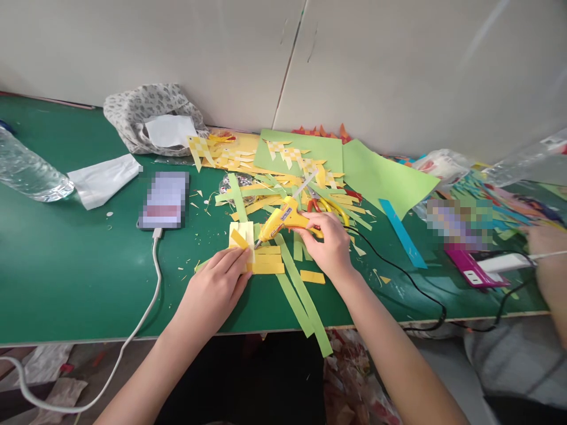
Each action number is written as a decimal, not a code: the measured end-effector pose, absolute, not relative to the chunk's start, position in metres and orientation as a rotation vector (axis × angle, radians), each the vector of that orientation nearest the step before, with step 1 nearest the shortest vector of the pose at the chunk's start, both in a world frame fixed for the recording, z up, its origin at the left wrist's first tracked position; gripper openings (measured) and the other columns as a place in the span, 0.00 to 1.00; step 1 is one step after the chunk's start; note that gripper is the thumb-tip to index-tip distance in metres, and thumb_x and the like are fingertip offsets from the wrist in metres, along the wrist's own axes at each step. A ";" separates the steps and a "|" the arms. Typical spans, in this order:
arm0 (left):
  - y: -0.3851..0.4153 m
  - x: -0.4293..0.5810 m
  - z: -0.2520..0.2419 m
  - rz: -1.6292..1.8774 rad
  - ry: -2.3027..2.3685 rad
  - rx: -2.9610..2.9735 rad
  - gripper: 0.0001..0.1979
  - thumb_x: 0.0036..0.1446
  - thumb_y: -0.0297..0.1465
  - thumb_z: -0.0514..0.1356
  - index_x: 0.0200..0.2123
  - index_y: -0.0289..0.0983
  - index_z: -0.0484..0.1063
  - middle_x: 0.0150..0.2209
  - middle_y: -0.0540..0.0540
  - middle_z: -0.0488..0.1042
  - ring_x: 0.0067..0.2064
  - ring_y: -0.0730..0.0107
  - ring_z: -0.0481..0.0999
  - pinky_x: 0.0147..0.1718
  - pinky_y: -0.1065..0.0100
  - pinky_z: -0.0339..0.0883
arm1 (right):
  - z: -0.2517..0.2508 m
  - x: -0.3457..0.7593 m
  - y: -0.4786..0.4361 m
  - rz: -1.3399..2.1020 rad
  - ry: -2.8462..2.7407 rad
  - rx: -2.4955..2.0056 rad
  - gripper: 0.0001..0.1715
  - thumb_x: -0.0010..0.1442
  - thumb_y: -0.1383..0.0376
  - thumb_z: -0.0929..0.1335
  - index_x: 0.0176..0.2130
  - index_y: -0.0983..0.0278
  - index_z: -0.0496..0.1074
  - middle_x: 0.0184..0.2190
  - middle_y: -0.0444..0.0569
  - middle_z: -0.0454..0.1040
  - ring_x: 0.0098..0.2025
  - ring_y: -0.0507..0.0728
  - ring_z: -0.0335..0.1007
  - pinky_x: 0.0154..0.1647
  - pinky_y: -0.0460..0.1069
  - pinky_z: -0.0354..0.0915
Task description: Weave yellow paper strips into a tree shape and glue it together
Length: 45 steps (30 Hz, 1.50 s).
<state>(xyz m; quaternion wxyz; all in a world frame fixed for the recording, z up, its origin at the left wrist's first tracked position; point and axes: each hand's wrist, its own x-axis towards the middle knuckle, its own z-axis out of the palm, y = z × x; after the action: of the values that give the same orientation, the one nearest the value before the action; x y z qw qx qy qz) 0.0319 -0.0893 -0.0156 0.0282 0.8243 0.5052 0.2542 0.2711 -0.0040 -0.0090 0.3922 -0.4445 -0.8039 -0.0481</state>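
Head view: I read the left hand (217, 286) as lying palm-down with fingers extended. It grips nothing, and its fingertips press the near-left edge of the woven paper piece (261, 260) onto the green worktop (66, 277). The woven paper piece, made of yellow and pale strips, sits just below frame centre, at 7 o'clock from the glue gun (281, 219).

The right hand (330, 245) is wrapped around the handle of the yellow glue gun. The nozzle points to 8 o'clock and meets the top of the woven paper piece. I see the gun's black cord (407, 277) running off toward 4 o'clock.

Surrounding items:
- Long green strips (305, 301) lie beside the piece and overhang the worktop's near edge at 6 o'clock.
- Scissors (331, 206) with orange and yellow handles lie just beyond the right hand, at 12 o'clock from it.
- A phone (163, 200) on a white cable (155, 277) lies at 10 o'clock from the left hand.
- A water bottle (31, 174) lies at the far 9 o'clock edge.
- At 3 o'clock, another person's hand (547, 242) is near a magenta power strip (469, 271).
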 end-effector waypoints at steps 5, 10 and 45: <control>-0.089 0.032 -0.016 0.791 1.559 2.550 0.15 0.62 0.30 0.51 0.51 0.35 0.67 0.48 0.42 0.74 0.49 0.60 0.72 0.45 0.58 0.72 | -0.006 0.270 -0.006 -0.191 -2.027 -1.134 0.11 0.55 0.66 0.68 0.31 0.57 0.60 0.39 0.47 0.76 0.43 0.59 0.72 0.43 0.60 0.68; -0.089 0.032 -0.016 0.780 1.561 2.550 0.15 0.62 0.30 0.51 0.51 0.35 0.67 0.48 0.42 0.74 0.49 0.60 0.72 0.47 0.58 0.71 | -0.003 0.268 -0.008 -0.218 -2.068 -1.072 0.11 0.57 0.67 0.68 0.30 0.56 0.59 0.37 0.46 0.76 0.43 0.58 0.73 0.43 0.58 0.68; -0.090 0.032 -0.013 0.745 1.583 2.547 0.15 0.62 0.31 0.51 0.51 0.36 0.63 0.49 0.42 0.73 0.49 0.60 0.73 0.42 0.61 0.72 | -0.007 0.268 -0.001 -0.233 -1.916 -1.212 0.17 0.51 0.60 0.71 0.38 0.59 0.62 0.45 0.53 0.72 0.49 0.62 0.68 0.47 0.60 0.66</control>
<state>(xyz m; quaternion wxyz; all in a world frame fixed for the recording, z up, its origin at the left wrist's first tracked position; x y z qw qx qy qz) 0.0316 -0.0897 -0.0134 0.0260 0.8239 0.5122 0.2411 0.2677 -0.0014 -0.0074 0.4179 -0.4833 -0.7637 -0.0929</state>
